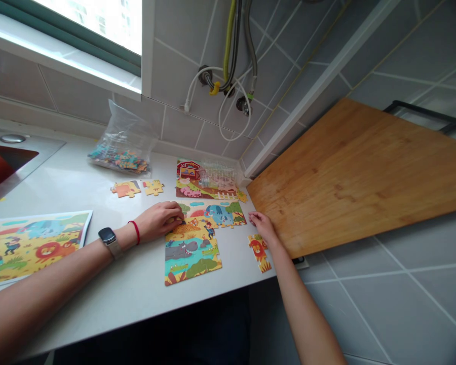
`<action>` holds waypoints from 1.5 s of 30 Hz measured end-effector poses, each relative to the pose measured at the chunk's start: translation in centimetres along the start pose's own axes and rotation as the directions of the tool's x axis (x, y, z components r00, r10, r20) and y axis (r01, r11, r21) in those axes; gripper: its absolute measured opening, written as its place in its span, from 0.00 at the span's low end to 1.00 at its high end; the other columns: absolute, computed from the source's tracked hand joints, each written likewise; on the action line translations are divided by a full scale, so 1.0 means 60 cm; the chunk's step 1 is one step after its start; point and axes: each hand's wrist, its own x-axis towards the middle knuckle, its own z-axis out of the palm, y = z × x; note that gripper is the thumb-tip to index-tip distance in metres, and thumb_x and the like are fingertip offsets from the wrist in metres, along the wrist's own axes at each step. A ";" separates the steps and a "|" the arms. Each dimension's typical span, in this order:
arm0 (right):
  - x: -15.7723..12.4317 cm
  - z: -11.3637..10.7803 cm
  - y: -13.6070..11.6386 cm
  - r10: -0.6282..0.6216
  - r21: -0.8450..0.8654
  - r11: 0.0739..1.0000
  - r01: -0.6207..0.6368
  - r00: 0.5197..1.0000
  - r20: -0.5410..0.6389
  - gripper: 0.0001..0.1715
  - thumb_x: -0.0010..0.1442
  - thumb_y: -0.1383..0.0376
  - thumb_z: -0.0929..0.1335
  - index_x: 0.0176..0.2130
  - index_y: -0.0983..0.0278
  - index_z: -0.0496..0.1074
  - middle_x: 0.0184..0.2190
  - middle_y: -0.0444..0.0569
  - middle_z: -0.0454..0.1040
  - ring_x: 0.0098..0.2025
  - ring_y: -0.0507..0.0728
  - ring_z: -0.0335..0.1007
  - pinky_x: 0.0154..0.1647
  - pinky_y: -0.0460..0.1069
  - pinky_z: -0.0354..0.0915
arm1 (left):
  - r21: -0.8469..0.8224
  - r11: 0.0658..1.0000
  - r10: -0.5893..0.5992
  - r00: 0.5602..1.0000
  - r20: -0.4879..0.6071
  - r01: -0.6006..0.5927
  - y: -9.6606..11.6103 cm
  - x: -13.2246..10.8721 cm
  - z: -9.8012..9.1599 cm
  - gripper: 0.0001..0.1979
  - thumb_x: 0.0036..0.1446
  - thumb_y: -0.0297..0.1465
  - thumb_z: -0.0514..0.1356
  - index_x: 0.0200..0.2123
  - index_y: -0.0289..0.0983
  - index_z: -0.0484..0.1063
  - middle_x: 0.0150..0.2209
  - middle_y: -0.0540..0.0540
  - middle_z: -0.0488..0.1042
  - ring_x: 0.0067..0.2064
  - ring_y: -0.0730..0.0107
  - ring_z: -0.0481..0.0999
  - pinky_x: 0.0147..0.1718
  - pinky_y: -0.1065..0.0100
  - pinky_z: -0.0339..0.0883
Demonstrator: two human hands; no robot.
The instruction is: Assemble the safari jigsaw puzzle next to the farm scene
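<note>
My left hand (162, 220) is at the upper left edge of a partly joined jigsaw puzzle (193, 248) with a hippo, a leopard and an elephant. Its fingers are closed on a puzzle piece (170, 220), of which only a bit of yellow shows. My right hand (263, 226) rests on the counter just right of the puzzle's elephant part, fingers loosely bent and slightly apart, with nothing visible in them. Just below it lies a joined strip with a red-maned lion (258, 249). Two loose puzzle pieces (126, 189) lie beyond my left hand.
A farm puzzle (190, 185) lies behind, with clear plastic on it. A clear bag of pieces (123, 152) stands by the wall. A printed reference picture (38, 238) lies under my left forearm. A wooden board (361, 177) leans at right; a sink (41, 152) is at left.
</note>
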 end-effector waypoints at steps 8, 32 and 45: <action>0.000 -0.001 -0.002 0.012 0.042 0.999 -0.012 1.000 0.009 0.25 0.49 0.49 0.74 0.39 0.64 0.82 0.30 0.48 0.81 0.34 0.56 0.75 0.39 0.51 0.70 | 0.012 1.000 -0.005 1.000 0.005 0.005 -0.004 -0.002 0.004 0.12 0.71 0.35 0.56 0.40 0.39 0.79 0.41 0.42 0.78 0.41 0.64 0.79 0.42 0.66 0.73; -0.001 0.008 0.009 -0.095 -0.095 0.991 0.096 0.995 0.006 0.16 0.55 0.59 0.69 0.39 0.61 0.83 0.40 0.50 0.84 0.43 0.59 0.77 0.50 0.55 0.72 | 0.008 1.000 -0.004 1.000 0.012 0.004 0.002 0.000 -0.002 0.12 0.71 0.34 0.56 0.40 0.39 0.80 0.41 0.42 0.79 0.40 0.64 0.78 0.42 0.65 0.74; -0.037 0.036 0.002 -0.330 -0.249 0.920 0.302 0.941 -0.079 0.17 0.57 0.64 0.63 0.34 0.61 0.81 0.37 0.53 0.80 0.41 0.61 0.75 0.48 0.54 0.71 | 0.032 0.999 -0.021 0.999 0.026 0.020 0.006 0.001 -0.003 0.13 0.70 0.35 0.56 0.40 0.40 0.80 0.42 0.42 0.79 0.41 0.63 0.79 0.42 0.64 0.74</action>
